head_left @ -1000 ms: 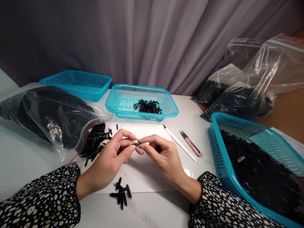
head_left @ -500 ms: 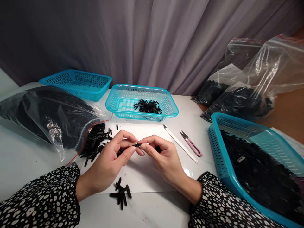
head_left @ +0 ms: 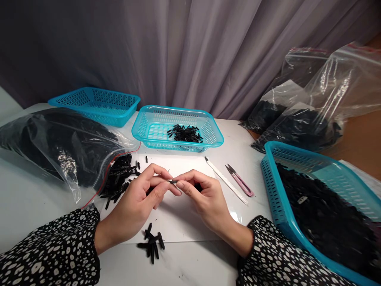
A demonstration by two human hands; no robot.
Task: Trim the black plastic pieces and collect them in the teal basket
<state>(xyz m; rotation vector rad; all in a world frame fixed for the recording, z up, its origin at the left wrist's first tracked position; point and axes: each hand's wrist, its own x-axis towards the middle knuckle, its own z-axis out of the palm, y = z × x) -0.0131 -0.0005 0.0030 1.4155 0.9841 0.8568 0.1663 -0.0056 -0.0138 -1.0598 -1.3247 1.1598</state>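
1. Head view, and both hands meet over the middle of the table. The left hand (head_left: pixel 135 202) comes in from seven o'clock and the right hand (head_left: pixel 208 200) from five o'clock, wrists low, in spotted black-and-white sleeves.
2. Thumb and forefinger of each hand pinch opposite ends of one slim black plastic piece (head_left: pixel 172 181). It is held level just above the white paper sheet (head_left: pixel 178 222), and the spare fingers curl under.
3. That piece is short, narrow and dark, mostly covered by fingertips; its finer shape is too small to tell.
4. At six o'clock from the hands, a little heap of loose black pieces (head_left: pixel 152 242) lies at the sheet's near edge.
5. At twelve o'clock, a shallow turquoise mesh basket (head_left: pixel 214 137) holds a small scatter of the same black pieces.
6. At eleven o'clock, farther back, stands a second turquoise mesh basket (head_left: pixel 95 101).
7. At ten o'clock, a clear zip bag (head_left: pixel 59 143) packed with black pieces lies on its side, and spilled black pieces (head_left: pixel 119 176) fan out of its mouth.
8. At three o'clock, a large turquoise basket (head_left: pixel 274 186) is heaped with black pieces. Beyond it, at two o'clock, sit two clear plastic bags (head_left: pixel 321 115) that are part full of them.
9. Between the hands and that basket, pink-handled thread snips (head_left: pixel 240 182) lie just beside a long white strip (head_left: pixel 226 180).
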